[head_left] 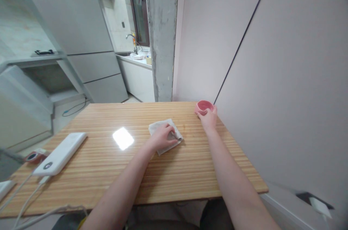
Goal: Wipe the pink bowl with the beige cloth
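Head view: the worktop extends below both hands. Directly under the left hand lies the pale cloth; the fingers are curled over it, but whether they pinch it, I cannot tell. The right hand is clamped on the pink bowl, near the worktop's far corner. If this grip loosens, the bowl could slip over the edge; uneven pressing could bunch the cloth.
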A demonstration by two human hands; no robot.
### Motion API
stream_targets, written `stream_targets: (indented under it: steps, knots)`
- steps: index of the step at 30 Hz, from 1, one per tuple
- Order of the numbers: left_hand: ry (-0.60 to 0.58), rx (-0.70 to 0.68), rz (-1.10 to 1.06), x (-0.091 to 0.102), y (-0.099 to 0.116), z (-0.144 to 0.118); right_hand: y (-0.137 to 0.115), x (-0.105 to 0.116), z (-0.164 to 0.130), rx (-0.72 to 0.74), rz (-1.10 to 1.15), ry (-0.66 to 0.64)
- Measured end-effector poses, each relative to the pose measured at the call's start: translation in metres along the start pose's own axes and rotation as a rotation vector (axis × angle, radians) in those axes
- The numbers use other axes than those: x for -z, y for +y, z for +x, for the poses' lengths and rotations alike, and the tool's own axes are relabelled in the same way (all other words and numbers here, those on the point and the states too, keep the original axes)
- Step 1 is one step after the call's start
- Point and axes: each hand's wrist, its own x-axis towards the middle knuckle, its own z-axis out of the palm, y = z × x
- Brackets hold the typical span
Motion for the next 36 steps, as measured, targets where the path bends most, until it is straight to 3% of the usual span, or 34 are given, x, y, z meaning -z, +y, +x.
stream_targets:
  steps: [3,8,13,17,19,22,24,27,30,33,36]
  knots:
    - [-0.096,0.014,0.08,0.003,0.004,-0.003,0.015,0.003,0.004,-0.089,-0.053,0.016]
    - [-0.186,0.017,0.098,0.004,0.006,-0.004,0.019,0.001,0.001,-0.131,-0.101,-0.013]
    - [-0.168,-0.013,0.073,0.004,0.005,-0.003,0.006,0.006,-0.001,-0.177,-0.213,-0.058]
    - [-0.063,0.043,0.045,0.007,0.004,-0.001,-0.03,0.009,-0.008,0.049,-0.201,-0.03]
    - [-0.028,0.05,0.064,0.006,0.005,-0.002,-0.052,0.007,-0.018,0.154,-0.132,-0.242]
    - [-0.057,0.008,0.138,0.002,0.01,-0.004,-0.074,0.002,-0.04,0.112,-0.211,-0.7]
    - [-0.067,-0.004,0.195,-0.002,0.012,-0.005,-0.081,0.0,-0.052,0.105,-0.263,-0.897]
    - [-0.042,0.009,0.178,-0.003,0.011,-0.003,-0.083,-0.001,-0.059,0.11,-0.147,-1.01]
    - [0.044,0.089,0.063,0.002,0.008,0.001,-0.085,-0.002,-0.057,-0.028,0.053,-1.052]
    - [0.22,0.212,-0.151,0.009,0.005,0.007,-0.087,-0.003,-0.055,-0.189,0.201,-1.108]
    - [0.468,0.346,-0.439,0.017,0.0,0.012,-0.089,-0.002,-0.057,-0.204,0.322,-1.182]
